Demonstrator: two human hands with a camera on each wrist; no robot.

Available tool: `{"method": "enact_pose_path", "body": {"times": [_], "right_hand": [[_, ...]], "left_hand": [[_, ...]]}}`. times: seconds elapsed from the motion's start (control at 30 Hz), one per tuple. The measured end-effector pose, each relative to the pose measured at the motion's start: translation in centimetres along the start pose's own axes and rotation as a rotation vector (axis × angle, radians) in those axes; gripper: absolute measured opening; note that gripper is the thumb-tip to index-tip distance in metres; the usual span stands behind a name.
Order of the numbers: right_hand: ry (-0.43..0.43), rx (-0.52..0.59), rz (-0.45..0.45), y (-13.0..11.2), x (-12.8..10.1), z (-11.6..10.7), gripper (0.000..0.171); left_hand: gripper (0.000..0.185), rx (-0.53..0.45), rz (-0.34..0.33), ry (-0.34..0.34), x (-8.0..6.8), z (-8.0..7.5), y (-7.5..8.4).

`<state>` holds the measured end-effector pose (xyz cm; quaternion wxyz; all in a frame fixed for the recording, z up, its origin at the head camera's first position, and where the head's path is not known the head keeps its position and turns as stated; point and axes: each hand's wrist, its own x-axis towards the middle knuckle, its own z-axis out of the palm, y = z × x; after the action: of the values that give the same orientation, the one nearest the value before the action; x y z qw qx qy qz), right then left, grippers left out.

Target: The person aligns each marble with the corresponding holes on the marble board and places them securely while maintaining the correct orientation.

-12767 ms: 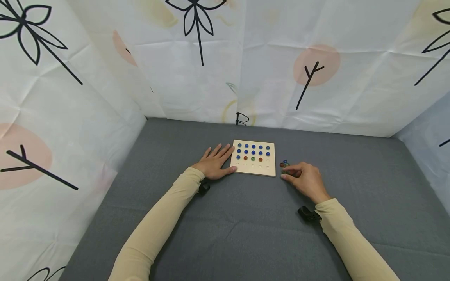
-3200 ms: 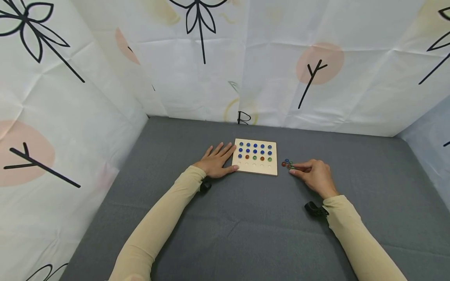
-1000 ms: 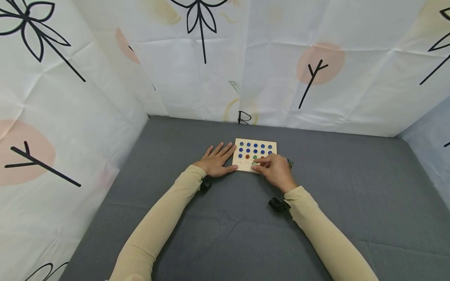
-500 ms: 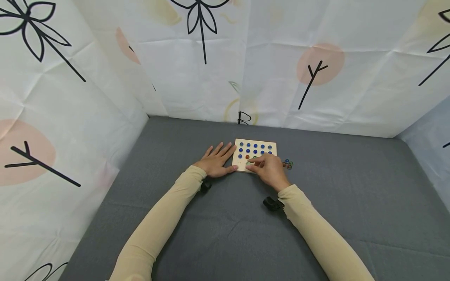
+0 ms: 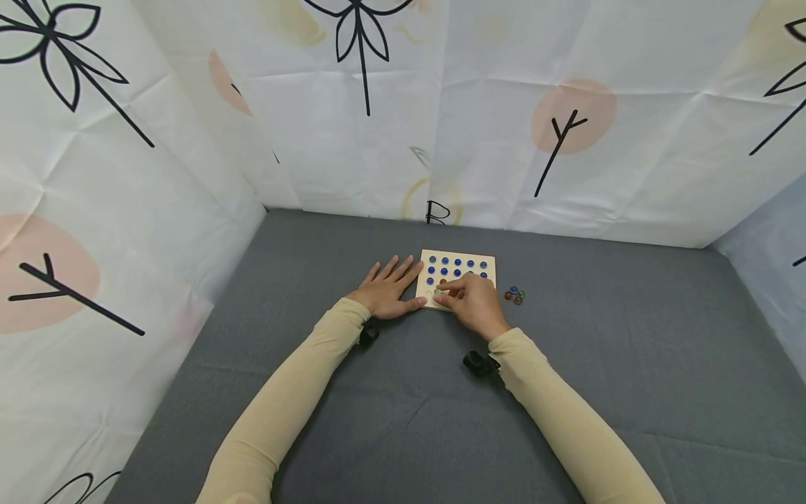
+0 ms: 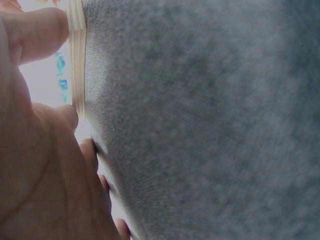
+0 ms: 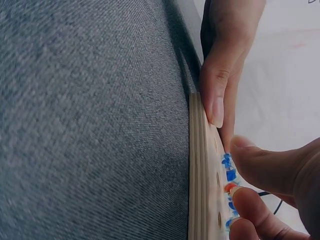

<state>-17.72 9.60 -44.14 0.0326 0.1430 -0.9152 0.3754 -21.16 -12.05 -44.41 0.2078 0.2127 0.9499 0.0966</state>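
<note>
- I see the left hand (image 5: 385,288) lying flat on the grey desk (image 5: 315,420), fingers straight and spread, holding nothing; its thumb presses the near-left edge of the wooden board (image 5: 460,260).
- In the left wrist view the board's edge (image 6: 76,55) sits against the thumb.
- I note the board lies flat at mid-desk, with blue beads (image 5: 457,264) filling its far rows of holes.
- The right hand (image 5: 471,302) rests over the board's near rows, fingers curled. Thumb and forefinger pinch a small greenish bead (image 5: 439,292) just over the near-left holes.
- In the right wrist view the fingers (image 7: 250,200) sit close over the board's holes, beside blue and red beads.
- A small cluster of loose beads (image 5: 514,295) lies on the desk just right of the board, apart from both hands.
</note>
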Motion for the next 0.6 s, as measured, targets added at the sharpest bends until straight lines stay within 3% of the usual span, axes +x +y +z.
{"method": "enact_pose_path", "body": {"times": [0.27, 0.6], "right_hand": [[-0.002, -0.017, 0.011, 0.0, 0.4, 0.7, 0.023], [-0.004, -0.047, 0.05, -0.4, 0.8, 1.2, 0.022]], "left_hand": [[0.08, 0.012, 0.005, 0.013, -0.1, -0.1, 0.0], [0.081, -0.025, 0.008, 0.009, 0.7, 0.7, -0.8]]}}
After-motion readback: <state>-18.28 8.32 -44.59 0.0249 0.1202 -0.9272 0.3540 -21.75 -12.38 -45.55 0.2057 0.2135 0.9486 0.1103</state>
